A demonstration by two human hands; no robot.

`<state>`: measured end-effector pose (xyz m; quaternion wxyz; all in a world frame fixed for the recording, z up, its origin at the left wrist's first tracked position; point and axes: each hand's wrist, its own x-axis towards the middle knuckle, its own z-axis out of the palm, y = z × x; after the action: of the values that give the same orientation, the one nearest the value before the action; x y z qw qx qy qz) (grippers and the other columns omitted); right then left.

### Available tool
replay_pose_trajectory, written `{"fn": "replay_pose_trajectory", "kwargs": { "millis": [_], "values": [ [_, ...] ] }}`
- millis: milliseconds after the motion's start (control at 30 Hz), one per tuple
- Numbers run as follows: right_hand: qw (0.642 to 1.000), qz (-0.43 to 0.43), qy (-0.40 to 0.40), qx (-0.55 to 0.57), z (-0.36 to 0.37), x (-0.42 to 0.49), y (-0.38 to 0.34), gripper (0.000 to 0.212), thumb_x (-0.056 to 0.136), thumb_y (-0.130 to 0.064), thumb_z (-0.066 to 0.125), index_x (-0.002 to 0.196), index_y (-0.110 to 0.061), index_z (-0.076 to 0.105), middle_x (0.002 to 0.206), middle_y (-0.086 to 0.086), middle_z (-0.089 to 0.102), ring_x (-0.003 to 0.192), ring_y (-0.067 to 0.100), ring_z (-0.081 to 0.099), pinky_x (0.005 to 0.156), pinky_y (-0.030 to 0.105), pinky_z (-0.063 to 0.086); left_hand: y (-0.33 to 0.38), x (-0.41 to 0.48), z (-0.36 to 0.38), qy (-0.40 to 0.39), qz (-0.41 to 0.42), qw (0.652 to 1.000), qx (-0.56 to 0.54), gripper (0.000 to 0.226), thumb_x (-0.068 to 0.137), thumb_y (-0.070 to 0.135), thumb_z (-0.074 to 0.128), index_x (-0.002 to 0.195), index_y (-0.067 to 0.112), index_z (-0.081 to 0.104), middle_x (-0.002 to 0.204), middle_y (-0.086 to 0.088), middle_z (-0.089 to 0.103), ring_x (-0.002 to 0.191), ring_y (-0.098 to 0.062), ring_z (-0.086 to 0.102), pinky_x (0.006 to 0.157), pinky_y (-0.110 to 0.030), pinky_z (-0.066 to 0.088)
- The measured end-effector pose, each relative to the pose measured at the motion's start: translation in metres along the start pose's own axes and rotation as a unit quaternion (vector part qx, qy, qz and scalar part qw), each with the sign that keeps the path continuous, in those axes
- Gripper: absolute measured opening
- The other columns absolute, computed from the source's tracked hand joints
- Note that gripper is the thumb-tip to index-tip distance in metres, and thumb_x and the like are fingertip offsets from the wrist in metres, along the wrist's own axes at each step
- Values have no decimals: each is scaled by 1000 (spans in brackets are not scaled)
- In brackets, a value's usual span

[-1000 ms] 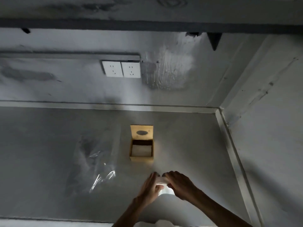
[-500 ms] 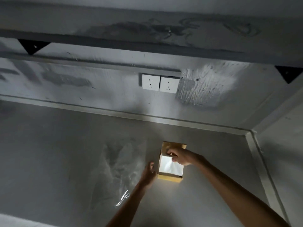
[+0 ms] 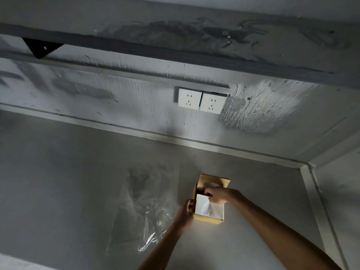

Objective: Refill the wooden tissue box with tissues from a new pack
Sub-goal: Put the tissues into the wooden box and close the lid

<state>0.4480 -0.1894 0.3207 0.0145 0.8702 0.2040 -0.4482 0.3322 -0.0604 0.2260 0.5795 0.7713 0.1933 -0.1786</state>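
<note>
Two hands at the open wooden tissue box [image 3: 208,219], which sits on the grey counter [image 3: 58,182] near the corner.

We see our left hand [image 3: 185,210] pressed against the box's left wall, fingers curled on its edge, while our right hand [image 3: 218,194] pinches the top of the white tissues [image 3: 204,206] filling the box. The lid [image 3: 214,181] stands raised behind. Clear plastic wrap [image 3: 144,211] lies just left, and two wall sockets [image 3: 201,101] sit above.
</note>
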Motion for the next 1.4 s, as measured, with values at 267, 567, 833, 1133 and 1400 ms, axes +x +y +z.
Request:
{"fn": "replay_pose_trajectory", "kwargs": {
  "millis": [267,567,833,1133,1400],
  "values": [
    [999,25,17,20,16,20,-10,34,95,-8,45,126,-4,55,123,12,59,118,26,55,94,27,42,8,-7,1,18,-8,1000,9,37,88,-1,55,120,17,51,102,4,61,85,-7,60,60,-2,44],
    [997,-5,29,65,22,10,-8,29,91,-5,49,118,-4,59,108,11,62,106,24,59,90,32,50,14,-15,0,19,-22,998,54,50,88,-8,45,135,11,44,118,-2,57,100,-13,54,78,-18,43],
    [990,-7,139,-16,43,0,-11,35,93,-21,52,127,-14,55,123,11,63,113,31,59,94,39,47,25,-23,0,7,9,996,88,68,86,6,50,148,17,23,142,-12,43,128,-29,47,100,-36,44],
    [926,45,367,79,85,-16,20,51,53,-19,94,99,-16,71,109,12,69,93,29,69,61,38,58,42,-16,-6,65,180,910,368,45,95,24,48,138,35,36,142,-5,37,121,-20,49,90,-31,50],
    [935,80,309,152,98,-28,25,43,100,-24,45,142,-21,34,144,6,35,125,24,43,98,38,46,31,-7,2,53,171,859,479,62,72,12,80,129,15,54,114,-17,67,96,-33,69,75,-44,58]
  ]
}}
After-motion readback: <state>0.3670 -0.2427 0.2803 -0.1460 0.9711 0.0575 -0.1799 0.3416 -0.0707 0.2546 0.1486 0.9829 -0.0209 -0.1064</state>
